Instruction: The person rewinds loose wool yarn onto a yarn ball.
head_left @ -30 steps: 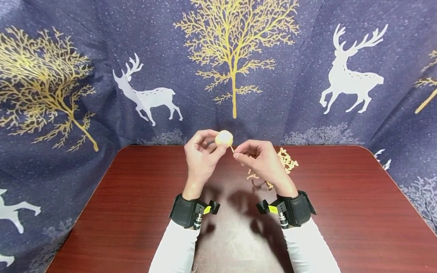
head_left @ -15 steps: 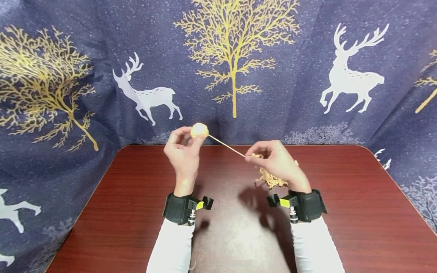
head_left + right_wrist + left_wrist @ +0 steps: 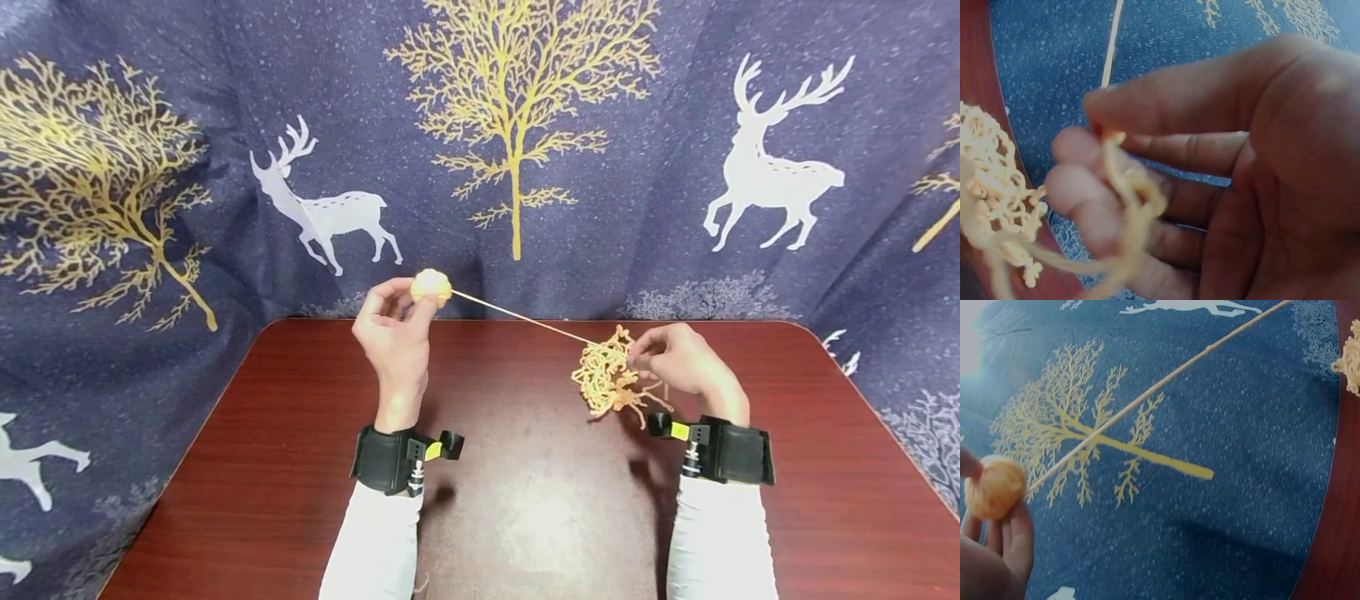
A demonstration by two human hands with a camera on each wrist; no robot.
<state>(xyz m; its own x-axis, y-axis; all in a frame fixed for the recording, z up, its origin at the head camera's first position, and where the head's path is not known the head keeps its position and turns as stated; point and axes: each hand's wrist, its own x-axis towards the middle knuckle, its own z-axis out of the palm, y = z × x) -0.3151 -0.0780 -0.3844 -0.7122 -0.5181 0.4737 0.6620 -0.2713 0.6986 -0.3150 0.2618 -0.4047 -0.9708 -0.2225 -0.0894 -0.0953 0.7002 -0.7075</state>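
Note:
My left hand [image 3: 397, 342] holds a small pale-yellow ball of yarn [image 3: 431, 287] between thumb and fingers, raised over the back of the table. From the ball a single yarn strand [image 3: 525, 317] runs taut, sloping down to my right hand [image 3: 686, 362]. There the thumb and forefinger pinch the strand, as the right wrist view shows, and slack yarn [image 3: 1138, 219] loops down across the other fingers. Just left of the right hand lies a loose, tangled heap of the same yarn [image 3: 603, 375], partly overlapped by the fingertips.
The reddish-brown table [image 3: 300, 467] has rounded back corners. Behind it hangs a dark blue cloth [image 3: 660, 275] printed with white deer and golden trees. A thin scrap of yarn [image 3: 422, 583] lies near the left sleeve. Black straps with small cameras sit on both wrists.
The hands have moved apart: the left went left with the ball, the right went right along the table. The strand between them has lengthened, and more of the yarn heap shows.

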